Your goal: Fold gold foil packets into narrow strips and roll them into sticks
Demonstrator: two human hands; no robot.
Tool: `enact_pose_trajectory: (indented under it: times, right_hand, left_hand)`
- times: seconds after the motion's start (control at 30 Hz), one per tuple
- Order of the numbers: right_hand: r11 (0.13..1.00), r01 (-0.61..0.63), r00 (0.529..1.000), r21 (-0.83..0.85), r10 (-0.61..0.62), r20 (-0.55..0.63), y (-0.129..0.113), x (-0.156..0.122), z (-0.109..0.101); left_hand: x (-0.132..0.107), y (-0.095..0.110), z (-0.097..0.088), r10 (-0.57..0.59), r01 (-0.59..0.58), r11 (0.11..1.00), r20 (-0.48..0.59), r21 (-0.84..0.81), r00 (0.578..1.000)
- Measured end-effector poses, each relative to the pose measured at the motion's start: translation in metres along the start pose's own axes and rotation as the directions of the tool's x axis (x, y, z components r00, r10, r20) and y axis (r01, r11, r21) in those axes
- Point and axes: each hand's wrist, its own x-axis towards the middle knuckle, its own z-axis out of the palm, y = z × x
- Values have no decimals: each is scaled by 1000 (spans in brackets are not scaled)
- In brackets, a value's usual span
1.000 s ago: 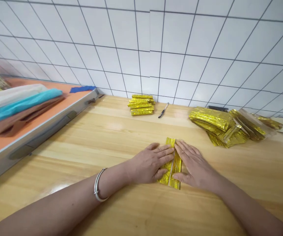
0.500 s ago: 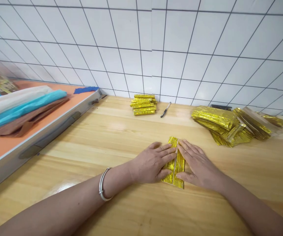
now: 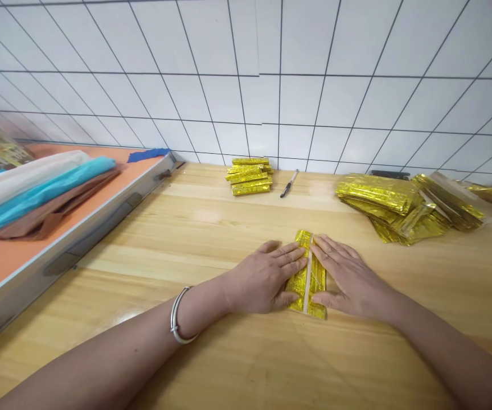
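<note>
A strip of shiny gold foil paper [image 3: 300, 285] lies flat on the wooden table, its two long sides folded inward with a narrow pale band between them. My left hand [image 3: 265, 279] presses on the left fold, fingers stretched out flat. On the right fold rests my right hand [image 3: 348, 279], its fingers also straight and the thumb apart, near the lower end. Parts of the foil paper are hidden under the fingers.
Small folded gold pieces [image 3: 251, 177] are piled by the tiled wall, with a pen [image 3: 289, 184] beside them. More gold foil sheets [image 3: 378, 193] lie at the right. At the left, an orange-topped case [image 3: 130, 168] carries rolled white, blue and brown paper.
The view has shifted slightly. The pale band between the two gold folds looks wider now. Both hands stay flat on the foil paper.
</note>
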Motion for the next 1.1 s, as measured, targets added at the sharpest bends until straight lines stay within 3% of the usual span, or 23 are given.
enact_pose_trajectory:
  times: [0.33, 1.1]
  right_hand:
    - [1000, -1, 1000, -10, 1, 12, 0, 1, -1]
    - [992, -49, 999, 117, 49, 7, -7, 13, -1]
  left_hand:
    - [3, 1, 3, 51, -54, 998, -115, -23, 992]
    - [5, -1, 5, 110, -115, 993, -129, -32, 985]
